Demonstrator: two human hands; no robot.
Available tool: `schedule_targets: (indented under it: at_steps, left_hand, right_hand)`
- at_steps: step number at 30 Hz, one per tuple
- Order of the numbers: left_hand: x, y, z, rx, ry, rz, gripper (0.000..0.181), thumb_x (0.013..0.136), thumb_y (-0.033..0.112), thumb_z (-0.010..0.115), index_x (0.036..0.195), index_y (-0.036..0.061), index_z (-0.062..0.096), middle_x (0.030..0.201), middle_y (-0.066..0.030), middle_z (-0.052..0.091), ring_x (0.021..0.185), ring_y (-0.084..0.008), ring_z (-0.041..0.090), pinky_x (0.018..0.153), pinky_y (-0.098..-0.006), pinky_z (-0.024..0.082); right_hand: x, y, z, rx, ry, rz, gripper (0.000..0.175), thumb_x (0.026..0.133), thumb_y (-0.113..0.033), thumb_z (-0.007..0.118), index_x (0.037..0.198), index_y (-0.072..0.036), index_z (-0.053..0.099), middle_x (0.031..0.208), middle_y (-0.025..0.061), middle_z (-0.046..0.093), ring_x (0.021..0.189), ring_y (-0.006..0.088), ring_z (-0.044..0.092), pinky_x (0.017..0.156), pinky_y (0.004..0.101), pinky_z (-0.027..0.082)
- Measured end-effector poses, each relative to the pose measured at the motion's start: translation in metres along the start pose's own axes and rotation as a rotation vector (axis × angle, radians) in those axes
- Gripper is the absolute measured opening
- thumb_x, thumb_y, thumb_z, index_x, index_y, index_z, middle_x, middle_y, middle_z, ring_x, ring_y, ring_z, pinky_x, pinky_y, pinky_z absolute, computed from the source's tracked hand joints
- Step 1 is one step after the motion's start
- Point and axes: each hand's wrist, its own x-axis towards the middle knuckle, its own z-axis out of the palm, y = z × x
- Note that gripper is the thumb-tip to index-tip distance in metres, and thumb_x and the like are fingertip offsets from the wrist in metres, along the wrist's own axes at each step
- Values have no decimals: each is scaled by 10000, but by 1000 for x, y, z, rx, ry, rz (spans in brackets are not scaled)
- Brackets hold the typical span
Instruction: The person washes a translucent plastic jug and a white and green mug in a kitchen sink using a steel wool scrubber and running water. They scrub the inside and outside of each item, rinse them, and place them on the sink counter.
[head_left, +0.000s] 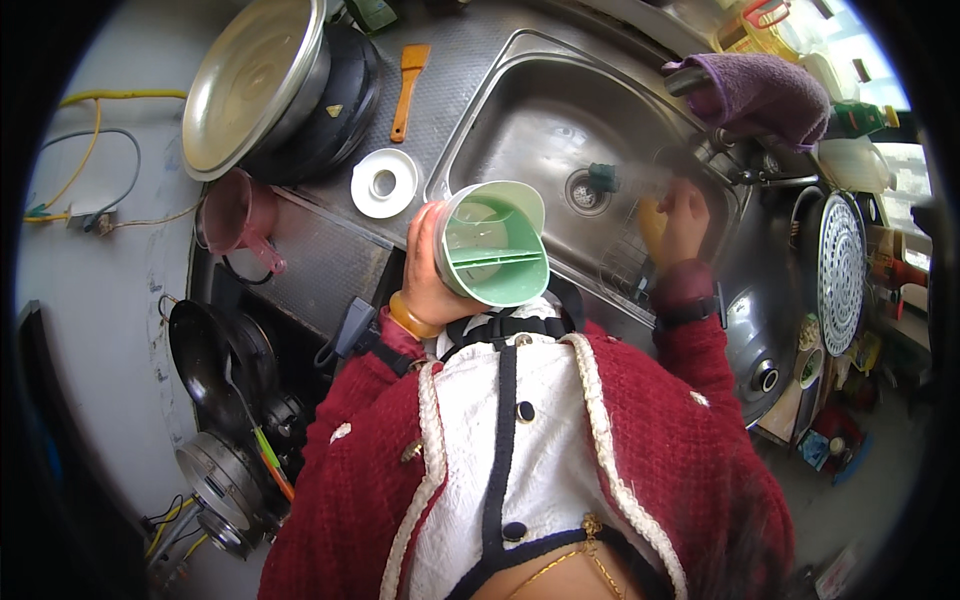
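My left hand (427, 270) grips a light green plastic utensil holder (534, 206) by its side, in front of my chest. The holder is tilted so that its mouth faces up at me; a slotted divider (499, 259) splits its inside. Over the right part of the stainless steel sink (517, 112) is my right hand (684, 221), its fingers curled. A blurred yellow item (651, 229) lies against that hand; whether it is held is unclear. A dark green object (603, 178) shows beside the drain (585, 193), partly blurred.
A white plastic ring-shaped part (384, 183) and a wooden spatula (411, 90) lie on the counter left of the sink. Large metal basins (251, 75) and a pink dipper (238, 214) stand farther left. A purple towel (757, 94) hangs by the faucet (739, 169).
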Motion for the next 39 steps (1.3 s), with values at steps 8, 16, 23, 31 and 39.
schedule_targets:
  at_steps: [8,16,23,31,39]
  left_hand:
    - [-1,1,-1,9,6,-37,1250,442,331,939,1418,-28,247,1355,-240,391,1276,-405,402,1073,-480,353]
    - [-1,0,0,37,36,-1,1270,440,329,948,1426,-34,234,1353,-248,386,1261,-410,416,1065,-476,362]
    - [-2,-1,2,15,24,-41,1269,441,340,948,1424,-33,238,1358,-247,386,1272,-409,405,1072,-482,353]
    - [-7,-9,4,-17,13,-51,1280,454,364,944,1435,-30,222,1380,-245,375,1290,-404,391,1089,-485,330]
    - [-8,-12,5,-12,16,-40,1287,460,380,941,1440,-28,213,1384,-244,369,1293,-398,387,1087,-477,329]
  right_hand:
    - [4,7,-13,357,-169,389,174,950,-141,589,1075,-21,600,787,38,573,688,133,563,647,270,482]
    - [-12,21,-25,732,-598,622,393,854,-30,530,1232,-126,482,973,53,549,767,139,485,633,265,402]
    - [-11,23,-22,501,-436,470,377,938,-242,579,1296,-155,498,1057,52,590,825,124,524,687,268,413]
    - [-10,17,-14,419,-372,420,290,933,-147,599,1197,-60,516,1113,117,621,1039,241,614,845,376,525]
    - [12,15,-22,303,-252,372,489,808,35,664,1253,-61,486,1052,97,631,995,223,629,834,376,522]
